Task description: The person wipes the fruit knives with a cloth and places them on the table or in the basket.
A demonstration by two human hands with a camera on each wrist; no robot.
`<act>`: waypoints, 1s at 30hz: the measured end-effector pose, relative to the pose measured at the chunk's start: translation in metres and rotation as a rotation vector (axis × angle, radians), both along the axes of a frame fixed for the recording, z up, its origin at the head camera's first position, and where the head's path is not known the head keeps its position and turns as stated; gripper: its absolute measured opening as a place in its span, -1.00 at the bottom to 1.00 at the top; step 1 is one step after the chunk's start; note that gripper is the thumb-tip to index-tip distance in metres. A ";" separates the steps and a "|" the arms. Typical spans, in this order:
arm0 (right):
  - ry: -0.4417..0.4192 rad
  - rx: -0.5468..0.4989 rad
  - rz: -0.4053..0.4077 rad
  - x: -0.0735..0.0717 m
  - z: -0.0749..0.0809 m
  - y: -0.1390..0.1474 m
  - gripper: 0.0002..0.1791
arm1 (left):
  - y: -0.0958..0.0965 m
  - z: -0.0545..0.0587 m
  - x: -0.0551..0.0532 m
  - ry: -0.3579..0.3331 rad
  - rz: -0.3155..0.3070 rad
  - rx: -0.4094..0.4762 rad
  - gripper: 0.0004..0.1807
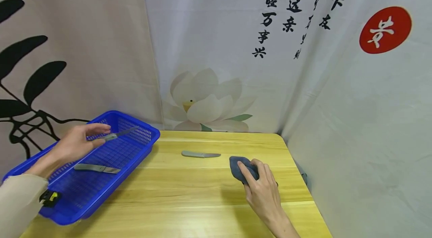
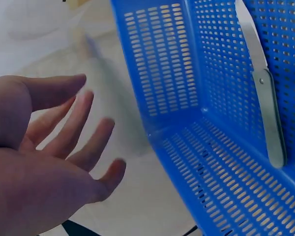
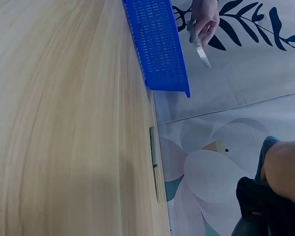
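Note:
My left hand is over the blue basket, its thumb and fingers spread apart. A folding knife with a pale green handle and its blade out lies at the thumb, in the gap below the fingers. In the left wrist view the fingers are parted, with a blurred pale green shape beyond them. A second folding knife, unfolded, lies inside the basket. My right hand grips a bunched dark blue-grey cloth above the table's right part. A third, unfolded knife lies on the table between basket and cloth.
A small black-and-yellow object sits in the basket's near end, partly behind the left sleeve. The wooden table meets a printed curtain at the back. Another curtain stretch hangs along the right edge.

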State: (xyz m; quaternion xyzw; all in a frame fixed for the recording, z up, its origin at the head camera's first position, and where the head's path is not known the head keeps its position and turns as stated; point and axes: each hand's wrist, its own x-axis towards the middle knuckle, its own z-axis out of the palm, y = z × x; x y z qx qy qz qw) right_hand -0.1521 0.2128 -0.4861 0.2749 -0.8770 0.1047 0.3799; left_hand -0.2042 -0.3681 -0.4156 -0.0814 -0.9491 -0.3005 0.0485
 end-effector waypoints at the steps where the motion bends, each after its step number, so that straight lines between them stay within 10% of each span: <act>1: -0.004 -0.001 0.001 0.000 -0.001 0.000 -0.18 | 0.000 0.001 -0.001 -0.010 0.012 -0.004 -0.45; 14: -0.033 0.005 -0.011 0.002 -0.004 0.002 -0.17 | 0.037 0.007 -0.007 0.020 -0.026 -0.069 -0.01; 30: -0.029 0.008 -0.046 0.011 -0.006 0.017 -0.14 | 0.157 -0.005 -0.024 0.085 -0.271 -0.057 -0.05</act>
